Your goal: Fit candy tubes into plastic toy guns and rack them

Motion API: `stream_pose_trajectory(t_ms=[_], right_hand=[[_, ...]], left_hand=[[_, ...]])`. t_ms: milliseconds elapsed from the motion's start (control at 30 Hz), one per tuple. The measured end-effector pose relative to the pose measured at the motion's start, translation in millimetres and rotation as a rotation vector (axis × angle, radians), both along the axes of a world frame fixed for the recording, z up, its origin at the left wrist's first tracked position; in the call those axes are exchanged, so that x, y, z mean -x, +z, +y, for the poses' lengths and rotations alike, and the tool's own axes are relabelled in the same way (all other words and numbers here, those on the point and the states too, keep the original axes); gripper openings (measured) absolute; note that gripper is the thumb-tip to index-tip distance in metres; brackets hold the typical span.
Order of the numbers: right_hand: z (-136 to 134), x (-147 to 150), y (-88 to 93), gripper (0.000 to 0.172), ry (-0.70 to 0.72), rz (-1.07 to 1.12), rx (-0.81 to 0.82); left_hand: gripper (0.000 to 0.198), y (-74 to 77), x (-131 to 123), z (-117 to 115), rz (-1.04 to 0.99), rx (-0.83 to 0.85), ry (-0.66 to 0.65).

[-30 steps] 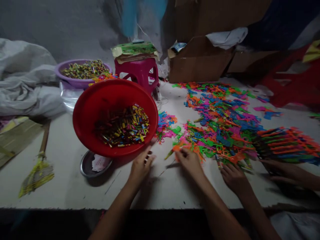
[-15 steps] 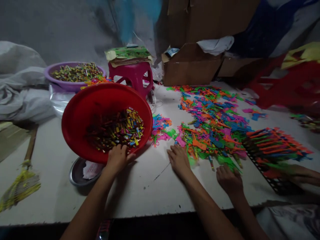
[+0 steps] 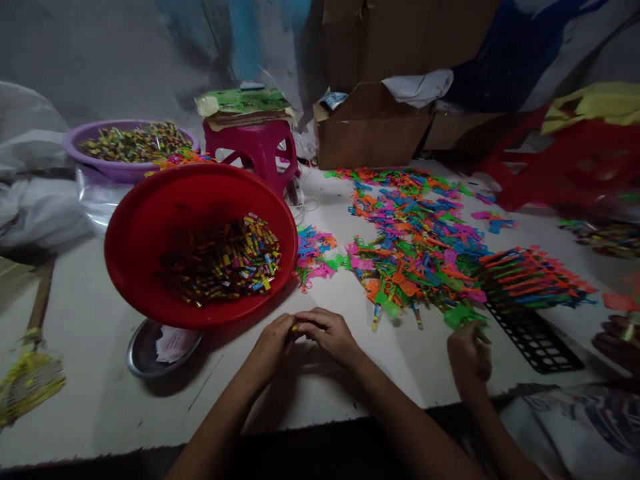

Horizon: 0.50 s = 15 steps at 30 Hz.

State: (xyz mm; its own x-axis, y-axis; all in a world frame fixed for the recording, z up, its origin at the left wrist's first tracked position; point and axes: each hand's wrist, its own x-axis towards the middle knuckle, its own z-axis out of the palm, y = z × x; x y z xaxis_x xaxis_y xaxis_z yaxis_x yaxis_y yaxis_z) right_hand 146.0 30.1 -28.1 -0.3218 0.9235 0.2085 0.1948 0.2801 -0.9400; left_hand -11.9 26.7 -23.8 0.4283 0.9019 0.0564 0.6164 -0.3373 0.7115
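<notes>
My left hand (image 3: 273,343) and my right hand (image 3: 327,333) meet above the white table, in front of the red basin (image 3: 135,303). Their fingers close on a small yellow wrapped tube (image 3: 296,327), mostly hidden by the fingertips. The tilted basin holds a heap of similar small tubes (image 3: 245,257), wrapped in yellow and other colours. To the right of my hands lies a wide pile of bright plastic toy guns (image 3: 405,280), some with a tube attached. A smaller cluster of toy pieces (image 3: 315,253) lies by the basin's right rim.
At right, a co-worker's hand (image 3: 470,357) touches a green toy gun; another hand (image 3: 617,337) holds an orange piece. Toys lie stacked on a black rack (image 3: 545,347). A metal bowl (image 3: 137,363) sits under the basin. Behind stand a purple basin (image 3: 75,150), pink stool (image 3: 260,147) and carton (image 3: 370,140).
My left hand has left the basin's rim and moved right. My right hand has come left from the toy pile, and both now meet on the tube. The view has shifted slightly.
</notes>
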Motion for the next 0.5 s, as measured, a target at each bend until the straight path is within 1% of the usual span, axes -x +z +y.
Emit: stream_pose_trajectory(t_ms=[67, 133, 167, 200, 233, 300, 333, 367, 433, 467, 500], right_hand=[[-4, 4, 1.5, 0.027, 0.052, 0.048, -0.018], [-7, 1, 2.7, 0.026, 0.079, 0.065, -0.016], [-8, -1, 3.6, 0.026, 0.079, 0.068, -0.013], [-9, -4, 4.7, 0.025, 0.065, 0.066, -0.012], [-9, -7, 5.8, 0.023, 0.037, 0.057, -0.016], [-11, -11, 7.1, 0.021, -0.050, 0.008, -0.043], [-12, -12, 6.9, 0.020, -0.091, -0.022, -0.059], [-12, -12, 6.0, 0.020, -0.129, -0.056, -0.077], [-10, -8, 2.4, 0.021, -0.175, -0.123, -0.106], [-7, -5, 0.0, 0.022, -0.187, -0.151, -0.116], [-2, -2, -2.5, 0.023, -0.199, -0.177, -0.124]], left_hand=[[0.016, 7.1, -1, -6, -0.030, 0.179, -0.051], [0.015, 12.6, 2, -9, -0.085, 0.362, -0.130], [0.013, 14.3, 3, -10, -0.133, 0.447, -0.151], [0.012, 15.3, 4, -11, -0.204, 0.519, -0.131], [0.018, 15.7, 5, -11, -0.300, 0.581, -0.067], [0.037, 15.1, 5, -11, -0.537, 0.705, 0.169], [0.042, 14.3, 4, -10, -0.660, 0.802, 0.279], [0.043, 13.2, 4, -10, -0.773, 0.924, 0.352], [0.038, 9.2, 2, -9, -0.955, 1.157, 0.391], [0.034, 6.2, 2, -9, -1.025, 1.219, 0.401], [0.028, 2.6, 1, -8, -1.078, 1.239, 0.431]])
